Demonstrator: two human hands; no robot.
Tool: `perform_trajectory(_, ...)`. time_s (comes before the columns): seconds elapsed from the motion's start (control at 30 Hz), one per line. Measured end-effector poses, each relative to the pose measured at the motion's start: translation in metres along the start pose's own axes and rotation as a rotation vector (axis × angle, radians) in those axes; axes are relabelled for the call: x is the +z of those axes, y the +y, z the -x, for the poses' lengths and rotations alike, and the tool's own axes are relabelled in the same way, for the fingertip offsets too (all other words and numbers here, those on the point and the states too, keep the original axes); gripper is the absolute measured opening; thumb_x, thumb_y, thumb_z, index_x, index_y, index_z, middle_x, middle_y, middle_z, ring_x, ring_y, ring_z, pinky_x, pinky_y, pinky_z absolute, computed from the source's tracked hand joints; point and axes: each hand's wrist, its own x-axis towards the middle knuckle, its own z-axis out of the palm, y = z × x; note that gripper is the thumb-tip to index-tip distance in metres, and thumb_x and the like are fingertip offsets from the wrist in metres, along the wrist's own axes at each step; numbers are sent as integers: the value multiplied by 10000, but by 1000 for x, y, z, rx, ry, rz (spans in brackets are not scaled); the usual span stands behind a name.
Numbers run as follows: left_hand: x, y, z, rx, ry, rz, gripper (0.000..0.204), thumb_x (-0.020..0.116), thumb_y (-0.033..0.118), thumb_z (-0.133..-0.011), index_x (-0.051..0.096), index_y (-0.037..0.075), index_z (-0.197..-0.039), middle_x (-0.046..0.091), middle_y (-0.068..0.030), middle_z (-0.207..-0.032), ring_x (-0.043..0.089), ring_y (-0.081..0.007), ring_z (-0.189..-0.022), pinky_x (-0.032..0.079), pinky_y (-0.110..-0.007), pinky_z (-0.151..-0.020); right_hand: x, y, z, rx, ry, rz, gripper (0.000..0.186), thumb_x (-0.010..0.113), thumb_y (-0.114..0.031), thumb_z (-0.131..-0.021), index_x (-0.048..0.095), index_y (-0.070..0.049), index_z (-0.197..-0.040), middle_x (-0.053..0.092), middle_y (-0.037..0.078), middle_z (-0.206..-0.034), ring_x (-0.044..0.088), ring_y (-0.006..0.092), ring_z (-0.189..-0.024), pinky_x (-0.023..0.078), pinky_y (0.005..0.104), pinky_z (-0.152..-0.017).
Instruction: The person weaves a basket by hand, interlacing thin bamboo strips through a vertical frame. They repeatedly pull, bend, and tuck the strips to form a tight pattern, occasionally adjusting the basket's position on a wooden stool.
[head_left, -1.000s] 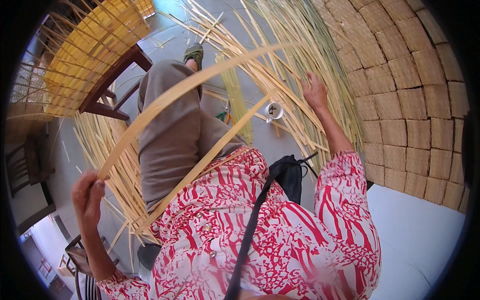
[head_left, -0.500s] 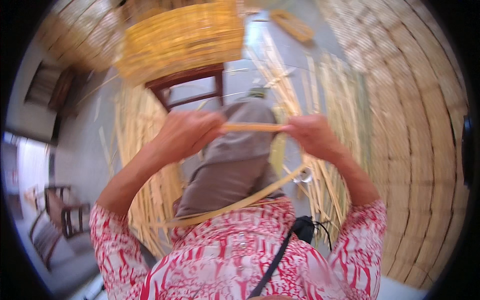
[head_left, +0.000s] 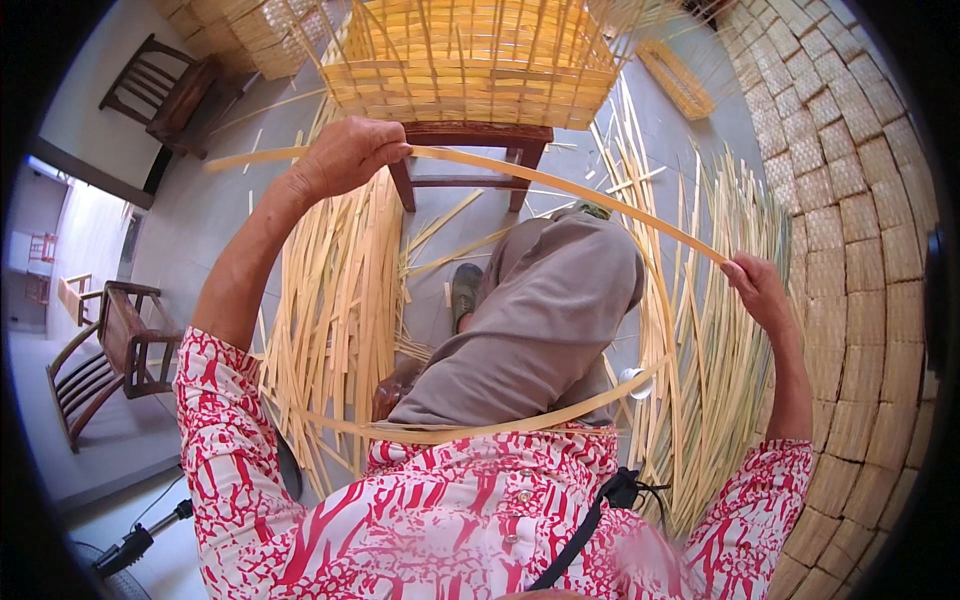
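A long, flat tan bamboo strip (head_left: 570, 193) is stretched in a shallow arc before me, between my two hands. My left hand (head_left: 352, 158) is closed round it in a fist, and a free end sticks out to the left. Lower and to the right, my right hand (head_left: 762, 292) pinches the strip between thumb and fingers. Another curved length of bamboo strip (head_left: 480, 432) lies across my lap; whether it belongs to the same piece I cannot tell. Beyond my hands, a half-woven yellow basket (head_left: 470, 95) with upright stakes rests on a dark wooden stool (head_left: 470, 137).
Loose bamboo strips (head_left: 335, 300) lie heaped left of my legs, greener ones (head_left: 735, 330) to the right. A woven wall of stacked panels (head_left: 860, 260) lines the right. Wooden chairs (head_left: 130, 340) stand at left. A small oblong woven piece (head_left: 675, 80) is on the far floor.
My hands have moved far apart, the left up and outward, the right outward to the right. More of the strip now shows between them. The view has shifted, bringing the basket lower.
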Motion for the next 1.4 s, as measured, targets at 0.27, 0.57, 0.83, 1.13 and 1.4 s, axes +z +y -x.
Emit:
perform_trajectory(0.27, -30, -49, 24, -65, -20, -40, 213, 570, 221, -1011, 598, 33, -915, 578, -169, -749, 587, -326, -697, 470, -421, -668, -9, 64, 24, 87, 25, -145, 369, 630, -262, -1024, 526, -48, -742, 399, -49, -651, 349, 76, -632, 320, 282, -557)
perform_trajectory(0.57, -36, -51, 41, -142, 8, -25, 186, 585, 192, -1004, 614, 23, -931, 600, -151, -745, 577, -322, -686, 472, -406, -659, -6, 91, 31, 188, -4, -200, 312, 712, -259, -970, 624, -53, -753, 481, -51, -623, 413, 53, -564, 365, 263, -502)
perform_trajectory(0.83, 3, 5, 1, 11, 84, 258, 150, 597, 155, -1001, 629, 13, -966, 653, -161, -824, 643, -307, -771, 500, -380, -717, -10, 12, 9, 301, -289, -375, 265, 805, -310, -874, 709, -69, -933, 600, -24, -630, 567, 60, -529, 466, 244, -480)
perform_trajectory(1.13, 55, 87, -69, 138, 142, 215, 173, 600, 230, -977, 649, 65, -968, 675, -151, -867, 663, -369, -847, 519, -452, -733, 0, -103, -36, -5, -428, -507, 233, 636, -273, -1005, 693, -52, -1051, 586, -36, -679, 547, 39, -573, 397, 207, -486)
perform_trajectory(1.4, 31, 84, -85, -36, 493, 335, 315, 668, 188, -970, 636, -24, -1200, 680, -193, -1127, 661, -310, -1077, 526, -395, -926, 1, -63, -45, -22, -339, -578, 223, 532, -231, -1074, 668, -73, -995, 443, -80, -609, 432, 28, -535, 348, 208, -488)
